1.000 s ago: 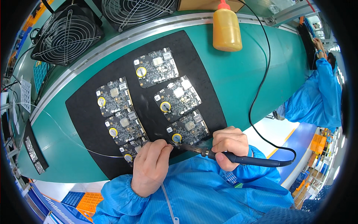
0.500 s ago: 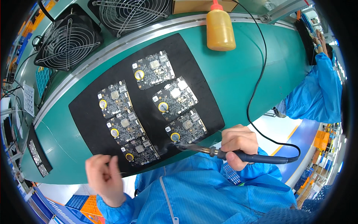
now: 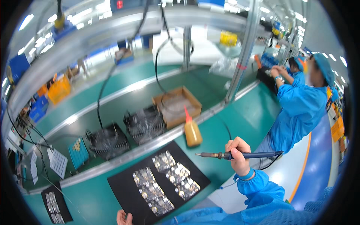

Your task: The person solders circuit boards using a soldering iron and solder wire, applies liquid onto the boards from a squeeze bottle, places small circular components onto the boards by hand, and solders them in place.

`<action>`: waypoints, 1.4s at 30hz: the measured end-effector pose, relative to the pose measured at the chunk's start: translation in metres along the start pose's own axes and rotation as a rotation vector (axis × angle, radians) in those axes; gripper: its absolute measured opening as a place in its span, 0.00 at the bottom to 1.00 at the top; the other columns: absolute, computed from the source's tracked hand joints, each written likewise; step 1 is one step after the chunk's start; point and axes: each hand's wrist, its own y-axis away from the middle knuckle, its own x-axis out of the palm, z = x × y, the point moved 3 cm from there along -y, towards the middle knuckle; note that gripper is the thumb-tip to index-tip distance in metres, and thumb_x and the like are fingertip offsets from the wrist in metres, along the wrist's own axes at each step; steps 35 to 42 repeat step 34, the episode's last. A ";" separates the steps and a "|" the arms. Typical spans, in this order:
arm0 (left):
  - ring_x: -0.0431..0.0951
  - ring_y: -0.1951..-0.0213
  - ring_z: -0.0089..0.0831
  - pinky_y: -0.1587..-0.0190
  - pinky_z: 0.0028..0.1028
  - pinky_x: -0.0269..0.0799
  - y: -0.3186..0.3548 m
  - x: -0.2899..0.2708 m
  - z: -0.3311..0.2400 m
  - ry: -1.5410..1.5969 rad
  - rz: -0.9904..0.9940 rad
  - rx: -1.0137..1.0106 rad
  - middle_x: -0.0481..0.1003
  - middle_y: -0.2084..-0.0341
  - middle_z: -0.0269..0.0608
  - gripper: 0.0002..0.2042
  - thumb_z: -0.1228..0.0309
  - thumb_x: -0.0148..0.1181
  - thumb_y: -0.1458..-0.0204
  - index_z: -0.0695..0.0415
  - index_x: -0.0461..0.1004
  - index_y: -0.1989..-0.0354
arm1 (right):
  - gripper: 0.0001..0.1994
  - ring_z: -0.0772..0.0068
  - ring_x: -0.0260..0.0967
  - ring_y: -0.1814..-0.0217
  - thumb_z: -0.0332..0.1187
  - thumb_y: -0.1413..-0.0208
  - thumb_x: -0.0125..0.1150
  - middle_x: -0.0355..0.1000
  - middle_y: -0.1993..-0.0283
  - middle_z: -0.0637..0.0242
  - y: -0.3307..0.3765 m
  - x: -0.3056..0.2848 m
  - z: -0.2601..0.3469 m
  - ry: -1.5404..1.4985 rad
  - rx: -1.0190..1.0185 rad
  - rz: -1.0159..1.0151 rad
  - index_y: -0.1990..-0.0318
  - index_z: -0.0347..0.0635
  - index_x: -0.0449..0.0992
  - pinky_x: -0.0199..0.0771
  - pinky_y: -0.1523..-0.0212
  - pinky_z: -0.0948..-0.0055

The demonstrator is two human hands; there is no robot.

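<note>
My right hand (image 3: 240, 152) is closed round the dark blue handle of a soldering iron (image 3: 252, 155), raised above the bench with its metal tip pointing left. At the lower edge of the picture my left hand (image 3: 124, 217) shows only in part. Its thumb and finger are close together beside the near-left edge of a black mat (image 3: 125, 191); what they hold, if anything, is not visible. Several populated circuit boards lie on the mat in two rows, among them a board (image 3: 161, 205) closest to me and one (image 3: 187, 188) closest to the iron.
Behind the mat stands a yellow squeeze bottle (image 3: 193, 134) with a red nozzle. Two black fans (image 3: 145, 125) and a cardboard box (image 3: 182, 107) line the bench back. A smaller mat with boards (image 3: 56, 205) lies far left. A co-worker in blue (image 3: 302, 105) is at the right.
My view has tilted up, showing more of the workshop. The soldering iron has lifted away from the boards in my right hand. My left hand now sits at the mat's edge.
</note>
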 end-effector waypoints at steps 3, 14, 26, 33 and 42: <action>0.66 0.63 0.20 0.59 0.20 0.62 -0.042 0.024 -0.006 0.164 0.088 0.190 0.69 0.62 0.33 0.18 0.72 0.56 0.43 0.59 0.64 0.45 | 0.13 0.84 0.51 0.81 0.37 0.43 0.49 0.61 0.80 0.70 -0.041 0.006 0.030 0.072 -0.089 -0.089 0.76 0.40 0.63 0.49 0.81 0.80; 0.68 0.66 0.21 0.66 0.20 0.62 -0.064 0.089 -0.036 0.420 0.313 0.282 0.66 0.55 0.34 0.22 0.74 0.53 0.43 0.57 0.58 0.40 | 0.10 0.90 0.43 0.88 0.36 0.40 0.47 0.55 0.84 0.76 -0.193 0.013 0.126 -0.184 -0.325 -0.223 0.73 0.44 0.65 0.39 0.88 0.84; 0.70 0.69 0.21 0.73 0.20 0.62 0.025 0.147 -0.037 0.541 0.504 0.008 0.63 0.46 0.36 0.27 0.77 0.51 0.44 0.55 0.52 0.36 | 0.08 0.86 0.49 0.86 0.37 0.44 0.52 0.59 0.83 0.73 -0.177 -0.069 0.184 -0.100 -0.317 -0.307 0.71 0.44 0.68 0.43 0.87 0.82; 0.71 0.71 0.22 0.78 0.20 0.62 0.052 0.213 -0.087 0.631 0.625 -0.099 0.62 0.41 0.36 0.30 0.79 0.50 0.44 0.53 0.49 0.33 | 0.09 0.85 0.52 0.82 0.37 0.46 0.55 0.61 0.82 0.70 -0.168 -0.109 0.266 -0.010 -0.375 -0.269 0.70 0.42 0.68 0.42 0.86 0.82; 0.71 0.71 0.22 0.78 0.20 0.62 0.055 0.215 -0.087 0.633 0.633 -0.096 0.62 0.41 0.36 0.30 0.79 0.50 0.44 0.53 0.49 0.33 | 0.09 0.85 0.52 0.82 0.37 0.46 0.55 0.61 0.82 0.70 -0.165 -0.111 0.272 -0.004 -0.383 -0.270 0.70 0.42 0.68 0.42 0.86 0.82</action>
